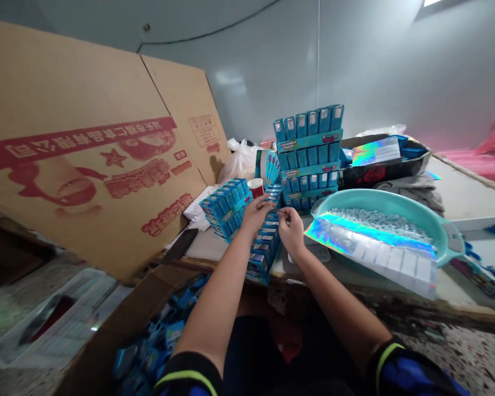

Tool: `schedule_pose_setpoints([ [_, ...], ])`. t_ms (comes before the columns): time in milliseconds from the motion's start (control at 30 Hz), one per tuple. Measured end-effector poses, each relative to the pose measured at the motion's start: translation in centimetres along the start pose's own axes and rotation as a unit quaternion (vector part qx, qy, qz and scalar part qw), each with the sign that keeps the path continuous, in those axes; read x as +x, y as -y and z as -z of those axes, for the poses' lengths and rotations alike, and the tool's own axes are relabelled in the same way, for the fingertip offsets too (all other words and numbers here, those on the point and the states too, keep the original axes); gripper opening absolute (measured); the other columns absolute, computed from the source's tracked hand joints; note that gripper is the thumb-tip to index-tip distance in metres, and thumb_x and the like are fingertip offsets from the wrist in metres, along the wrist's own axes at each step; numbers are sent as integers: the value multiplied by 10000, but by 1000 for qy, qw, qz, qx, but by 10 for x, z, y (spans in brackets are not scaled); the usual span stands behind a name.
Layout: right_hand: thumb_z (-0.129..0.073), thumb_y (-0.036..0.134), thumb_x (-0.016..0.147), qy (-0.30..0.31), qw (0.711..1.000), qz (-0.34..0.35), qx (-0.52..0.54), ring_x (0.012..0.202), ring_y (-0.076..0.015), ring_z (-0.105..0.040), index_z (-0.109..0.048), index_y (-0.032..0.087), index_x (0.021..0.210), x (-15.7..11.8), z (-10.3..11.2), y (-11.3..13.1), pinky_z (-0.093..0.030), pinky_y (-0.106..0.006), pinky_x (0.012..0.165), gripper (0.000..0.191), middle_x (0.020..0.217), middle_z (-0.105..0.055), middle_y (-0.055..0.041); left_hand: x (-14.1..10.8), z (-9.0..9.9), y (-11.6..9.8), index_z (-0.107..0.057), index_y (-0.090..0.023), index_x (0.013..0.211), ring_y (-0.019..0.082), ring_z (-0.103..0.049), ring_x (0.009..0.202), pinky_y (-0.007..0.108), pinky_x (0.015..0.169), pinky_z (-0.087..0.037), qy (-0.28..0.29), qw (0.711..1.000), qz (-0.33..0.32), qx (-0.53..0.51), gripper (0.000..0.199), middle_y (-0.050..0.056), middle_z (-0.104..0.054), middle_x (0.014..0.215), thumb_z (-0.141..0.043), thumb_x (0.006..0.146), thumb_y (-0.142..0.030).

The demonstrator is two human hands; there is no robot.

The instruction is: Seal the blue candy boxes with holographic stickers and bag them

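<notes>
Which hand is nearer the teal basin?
Right: the right hand is left of the teal basin; the left hand is farther left, near the red cup.

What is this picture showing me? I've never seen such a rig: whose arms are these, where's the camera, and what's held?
There is no machine: a person works bare-handed, seen through one camera worn on the head, looking forward and down. The left hand and right hand are at a row of blue boxes on the table; anything they hold is too small to make out. Beyond stands a taller blue stack. To its right, a turquoise tub holds small pale pieces, with a shiny sheet across its near side.
</notes>
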State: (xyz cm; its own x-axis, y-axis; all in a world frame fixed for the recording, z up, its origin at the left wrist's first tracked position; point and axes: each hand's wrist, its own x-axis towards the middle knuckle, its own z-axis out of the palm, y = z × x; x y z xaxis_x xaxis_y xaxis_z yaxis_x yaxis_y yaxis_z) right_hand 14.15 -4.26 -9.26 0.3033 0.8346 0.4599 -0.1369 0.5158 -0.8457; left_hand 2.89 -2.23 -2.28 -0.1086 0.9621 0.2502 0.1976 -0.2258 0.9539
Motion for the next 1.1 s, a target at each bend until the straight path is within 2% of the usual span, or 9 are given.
schedule_pose_setpoints([
  [67,-521,341,892,-13,1000,-1,-15,762,-207,-566,-614,182,949,10,-5,-19,-437,-323,726,193,809,-625,-36,22,-2,5,-732,-137,1139,247,-741,974,381,964,-540,7,1000,2,21,449,85,-785,875,-822,723,-280],
  [167,-504,316,866,-14,1000,-7,-12,706,-195,-538,-605,169,1089,23,-12,-41,-427,-310,699,286,746,-565,4,43,2,16,-725,-130,1114,245,-745,943,384,949,-542,-25,999,-1,33,429,86,-788,879,-816,732,-301],
  [233,-492,322,845,-28,999,-15,-7,671,-189,-517,-599,178,1042,32,-15,-52,-417,-301,670,267,703,-523,22,51,7,25,-717,-129,1100,251,-748,915,394,927,-549,-40,998,-3,43,423,89,-788,870,-814,737,-322],
  [367,-482,374,842,-57,998,-32,17,691,-193,-539,-610,184,994,45,-15,-69,-436,-304,677,275,727,-554,7,56,10,37,-698,-140,1129,259,-753,899,394,879,-573,-19,998,-10,56,459,96,-789,889,-824,722,-313],
  [567,-339,585,952,-57,996,-51,41,783,-206,-590,-657,182,1012,49,-3,-84,-480,-328,758,517,801,-611,-36,54,-8,45,-667,-153,1138,218,-740,905,368,904,-573,-1,997,-23,72,491,83,-771,969,-827,676,-204],
  [733,-566,733,810,-45,992,-89,76,862,-216,-624,-655,186,975,54,2,-94,-507,-335,809,579,871,-664,-56,51,-16,51,-634,-157,1158,206,-745,885,360,880,-583,25,995,-55,84,492,58,-766,904,-798,694,-168],
  [833,-678,697,743,-55,982,-116,137,785,-202,-627,-654,184,882,54,0,-95,-516,-328,751,532,795,-648,-39,48,-16,51,-616,-143,1157,209,-753,842,363,856,-589,47,996,-11,70,497,58,-772,861,-808,700,-179],
  [933,-760,583,702,-74,979,-98,165,679,-167,-587,-667,184,838,53,-1,-96,-503,-301,677,431,735,-624,-11,46,-18,48,-619,-142,1155,207,-753,828,352,830,-590,42,996,-4,80,483,59,-771,859,-812,715,-185],
  [1100,-752,440,697,-76,983,-72,149,671,-165,-571,-707,185,929,55,1,-109,-489,-289,649,347,742,-629,-2,44,-23,47,-658,-153,1123,218,-737,807,319,751,-562,21,988,-17,149,412,42,-748,799,-805,741,-192],
])
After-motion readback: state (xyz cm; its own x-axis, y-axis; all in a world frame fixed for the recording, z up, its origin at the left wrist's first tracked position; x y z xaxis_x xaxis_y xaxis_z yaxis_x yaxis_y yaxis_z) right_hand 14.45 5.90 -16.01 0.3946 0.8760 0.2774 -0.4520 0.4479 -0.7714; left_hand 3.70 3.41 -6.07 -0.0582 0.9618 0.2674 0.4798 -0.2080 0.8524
